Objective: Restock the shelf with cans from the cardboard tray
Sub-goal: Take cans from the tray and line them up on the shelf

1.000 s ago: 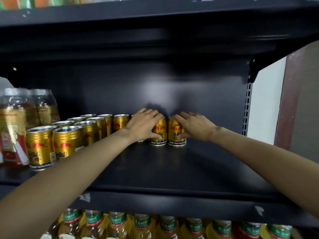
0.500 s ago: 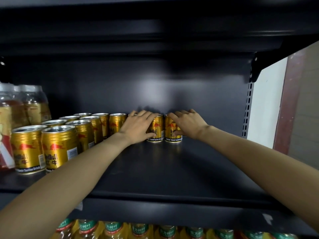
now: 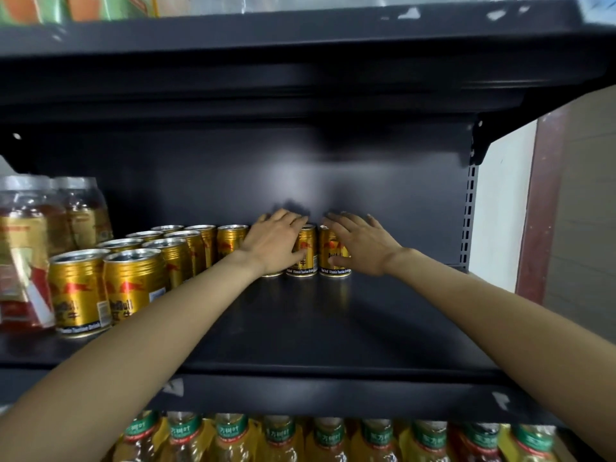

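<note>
Seating two cans at the back of the black metal shelf (image 3: 300,328).
Left hand (image 3: 276,243) and right hand (image 3: 358,245), fingers spread, rest on two upright gold drink cans (image 3: 305,251) against the rear wall; next, probably release and fetch more from the tray, unseen.

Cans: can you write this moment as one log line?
step: placing cans | left hand: on can | right hand: on can | shelf: part filled

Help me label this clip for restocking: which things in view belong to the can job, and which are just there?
Job: gold cans at the back, left hand and right hand on them; stocked gold can rows; black shelf.

Just there: plastic jars at left; green-capped bottles below.
</note>
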Motion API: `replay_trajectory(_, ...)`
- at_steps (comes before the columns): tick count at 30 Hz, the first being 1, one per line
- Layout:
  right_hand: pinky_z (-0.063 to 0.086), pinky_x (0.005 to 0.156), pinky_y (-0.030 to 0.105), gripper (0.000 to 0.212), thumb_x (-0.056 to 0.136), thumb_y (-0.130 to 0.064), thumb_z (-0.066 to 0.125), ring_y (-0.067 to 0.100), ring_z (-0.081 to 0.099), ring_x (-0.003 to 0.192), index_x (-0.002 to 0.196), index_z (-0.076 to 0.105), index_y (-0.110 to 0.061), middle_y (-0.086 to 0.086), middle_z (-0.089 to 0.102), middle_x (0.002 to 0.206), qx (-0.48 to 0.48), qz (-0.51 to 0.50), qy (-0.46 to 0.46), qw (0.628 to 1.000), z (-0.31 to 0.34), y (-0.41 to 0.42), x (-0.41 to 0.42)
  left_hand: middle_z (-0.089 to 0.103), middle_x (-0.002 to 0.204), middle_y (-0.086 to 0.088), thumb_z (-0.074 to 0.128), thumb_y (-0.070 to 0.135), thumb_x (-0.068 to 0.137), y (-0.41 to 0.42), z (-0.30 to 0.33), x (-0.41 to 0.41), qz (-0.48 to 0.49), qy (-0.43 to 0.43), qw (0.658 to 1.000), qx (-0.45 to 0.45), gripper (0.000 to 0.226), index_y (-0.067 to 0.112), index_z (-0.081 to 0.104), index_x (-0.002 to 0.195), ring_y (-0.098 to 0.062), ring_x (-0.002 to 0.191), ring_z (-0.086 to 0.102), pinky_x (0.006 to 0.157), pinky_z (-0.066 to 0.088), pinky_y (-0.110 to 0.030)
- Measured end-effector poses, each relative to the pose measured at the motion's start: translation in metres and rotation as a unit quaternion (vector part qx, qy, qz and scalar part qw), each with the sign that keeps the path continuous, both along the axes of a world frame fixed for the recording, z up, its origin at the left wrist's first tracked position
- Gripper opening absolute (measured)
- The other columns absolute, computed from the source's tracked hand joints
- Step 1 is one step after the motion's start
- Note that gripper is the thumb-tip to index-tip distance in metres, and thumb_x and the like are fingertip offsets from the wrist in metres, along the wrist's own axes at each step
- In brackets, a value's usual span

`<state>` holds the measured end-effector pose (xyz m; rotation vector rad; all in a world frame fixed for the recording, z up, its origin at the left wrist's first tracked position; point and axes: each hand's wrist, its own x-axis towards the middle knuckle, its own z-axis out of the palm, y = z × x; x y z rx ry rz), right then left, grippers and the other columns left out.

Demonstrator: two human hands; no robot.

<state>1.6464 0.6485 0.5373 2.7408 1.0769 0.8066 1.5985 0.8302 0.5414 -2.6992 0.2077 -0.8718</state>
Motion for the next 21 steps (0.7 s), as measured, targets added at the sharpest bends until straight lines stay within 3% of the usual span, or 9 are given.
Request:
replay_trajectory(3, 0.017, 0.114, 0.044, 0.064, 0.090, -0.042, 0.051, 0.026, 0.026, 0.140, 0.145, 0.025, -0.021, 0.005, 0.031, 0.151, 0.074, 0.033, -0.029, 0.996, 0.002, -0.007, -0.035, 0.048, 0.139, -0.003, 0.048, 0.045, 0.091, -0.009, 0.007, -0.037, -0.031, -0.011, 0.998, -0.050, 0.055, 0.023, 0.036, 0.140, -0.021, 0.130, 0.039, 0.102, 0.035, -0.037)
replay_trajectory(7, 0.037, 0.098, 0.039, 0.045, 0.086, -0.034, 0.053, 0.027, 0.052, 0.114, 0.129, 0.049, -0.021, 0.003, 0.059, 0.121, 0.202, 0.123, -0.123, 0.964, -0.019, -0.013, -0.101, 0.067, 0.110, 0.003, 0.054, 0.038, 0.088, -0.024, -0.007, -0.109, -0.138, -0.115, 0.980, -0.084, 0.034, 0.025, 0.058, 0.119, -0.019, 0.106, 0.057, 0.083, 0.043, -0.031)
replay_trajectory(10, 0.036, 0.079, 0.026, 0.029, 0.087, -0.028, 0.049, 0.019, 0.055, 0.093, 0.111, 0.060, -0.016, 0.000, 0.066, 0.099, 0.295, 0.159, -0.186, 0.924, -0.046, -0.015, -0.154, 0.069, 0.092, 0.007, 0.054, 0.035, 0.087, -0.034, -0.030, -0.164, -0.209, -0.182, 0.950, -0.148, 0.025, 0.025, 0.066, 0.105, -0.011, 0.088, 0.060, 0.072, 0.043, -0.024)
replay_trajectory(14, 0.038, 0.073, 0.029, 0.012, 0.088, -0.013, 0.057, 0.019, 0.054, 0.078, 0.091, 0.067, -0.009, 0.004, 0.068, 0.080, 0.362, 0.156, -0.270, 0.878, -0.100, -0.010, -0.212, 0.069, 0.086, 0.009, 0.053, 0.028, 0.089, -0.033, -0.090, -0.209, -0.264, -0.240, 0.894, -0.270, 0.021, 0.018, 0.069, 0.099, -0.003, 0.081, 0.061, 0.068, 0.047, -0.019)
replay_trajectory(18, 0.037, 0.068, 0.024, 0.011, 0.087, -0.009, 0.058, 0.018, 0.058, 0.073, 0.089, 0.069, -0.007, 0.002, 0.068, 0.080, 0.399, 0.158, -0.185, 0.884, -0.172, -0.001, -0.261, 0.069, 0.089, 0.006, 0.051, 0.021, 0.091, -0.028, -0.170, -0.246, -0.259, -0.239, 0.846, -0.399, 0.022, 0.011, 0.068, 0.100, -0.006, 0.087, 0.064, 0.075, 0.052, -0.025)
replay_trajectory(21, 0.048, 0.067, 0.025, 0.017, 0.089, -0.015, 0.054, 0.016, 0.061, 0.081, 0.101, 0.064, -0.010, 0.000, 0.067, 0.090, 0.403, 0.163, 0.023, 0.900, -0.233, -0.002, -0.290, 0.066, 0.095, 0.011, 0.051, 0.026, 0.091, -0.015, -0.233, -0.278, -0.201, -0.147, 0.856, -0.454, 0.022, 0.017, 0.066, 0.103, -0.006, 0.093, 0.062, 0.079, 0.051, -0.024)
